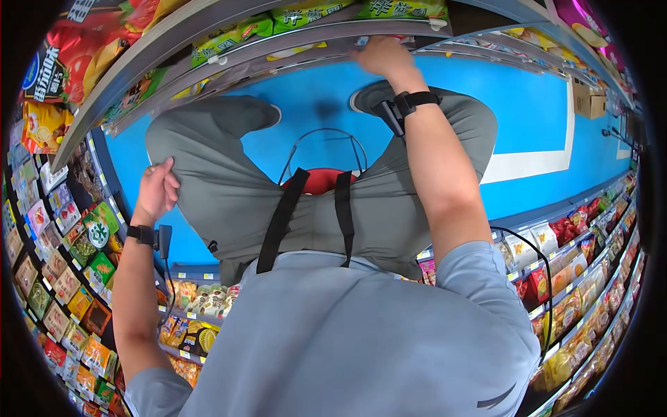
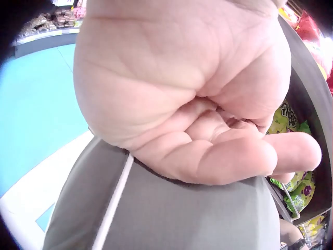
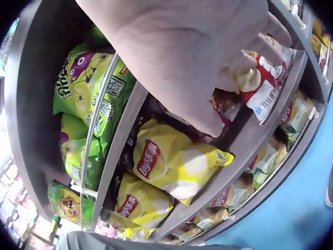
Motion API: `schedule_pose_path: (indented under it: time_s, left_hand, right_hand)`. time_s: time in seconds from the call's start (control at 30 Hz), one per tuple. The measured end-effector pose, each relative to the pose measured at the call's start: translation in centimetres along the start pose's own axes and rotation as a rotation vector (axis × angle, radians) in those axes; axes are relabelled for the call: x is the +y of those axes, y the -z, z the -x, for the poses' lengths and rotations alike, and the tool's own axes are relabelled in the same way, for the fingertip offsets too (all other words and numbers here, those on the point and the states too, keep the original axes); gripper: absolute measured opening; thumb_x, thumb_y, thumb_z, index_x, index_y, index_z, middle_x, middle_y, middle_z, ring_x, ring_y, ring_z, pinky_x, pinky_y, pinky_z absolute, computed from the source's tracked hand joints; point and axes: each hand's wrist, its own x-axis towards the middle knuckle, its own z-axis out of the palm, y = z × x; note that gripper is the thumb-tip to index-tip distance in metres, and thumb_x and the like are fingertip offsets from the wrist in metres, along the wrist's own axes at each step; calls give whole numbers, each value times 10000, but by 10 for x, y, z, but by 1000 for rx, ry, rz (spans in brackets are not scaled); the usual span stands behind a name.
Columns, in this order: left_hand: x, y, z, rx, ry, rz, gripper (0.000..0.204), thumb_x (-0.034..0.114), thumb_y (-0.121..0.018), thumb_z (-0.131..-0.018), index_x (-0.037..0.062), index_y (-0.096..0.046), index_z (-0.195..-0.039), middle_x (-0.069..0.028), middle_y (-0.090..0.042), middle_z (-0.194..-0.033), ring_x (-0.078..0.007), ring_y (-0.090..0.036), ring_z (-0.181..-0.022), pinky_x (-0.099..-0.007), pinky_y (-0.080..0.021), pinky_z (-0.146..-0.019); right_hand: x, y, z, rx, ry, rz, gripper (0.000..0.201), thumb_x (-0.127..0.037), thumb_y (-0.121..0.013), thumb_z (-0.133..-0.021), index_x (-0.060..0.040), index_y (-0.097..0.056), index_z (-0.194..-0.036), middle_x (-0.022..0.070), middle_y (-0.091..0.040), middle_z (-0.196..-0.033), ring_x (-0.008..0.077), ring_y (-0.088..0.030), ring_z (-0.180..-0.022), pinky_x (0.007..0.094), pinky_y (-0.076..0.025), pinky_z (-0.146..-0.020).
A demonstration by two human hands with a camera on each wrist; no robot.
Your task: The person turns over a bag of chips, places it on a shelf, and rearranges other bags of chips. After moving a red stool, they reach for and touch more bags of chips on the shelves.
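Right wrist view: I see the right hand (image 3: 182, 49) reach over a red-and-white snack bag (image 3: 264, 88) on a shelf (image 3: 244, 139), upper right of the frame; its grip I cannot tell. In the head view, the left hand (image 1: 158, 189) hangs loosely curled beside a knee (image 1: 170, 135), centre left.

A crinkled red-and-white snack bag (image 3: 264, 83) lies slanted on the shelf (image 3: 244, 136).
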Motion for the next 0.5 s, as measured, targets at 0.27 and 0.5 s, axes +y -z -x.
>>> schedule_pose_path:
  time_s: [0.27,0.5]
  left_hand:
    - [-10,3,4,17,7,19,588,394,-602,-1069,37,-621,-603,-111,-570,-458,-199,-435,-267,-293,-343,-288]
    - [-8,-1,6,7,-19,23,587,393,-613,-1066,36,-630,-601,-117,-587,-465,-194,-441,-262,-285,-351,-283]
  right_hand:
    - [32,-51,-42,373,39,203,740,-582,-556,-1004,-20,-588,-1484,286,-541,-1529,440,-548,-1402,507,-469,-1157]
    - [23,-33,-43,139,86,29,739,-576,-556,-1000,-25,-582,-1493,242,-557,-1537,441,-534,-1417,500,-449,-1178]
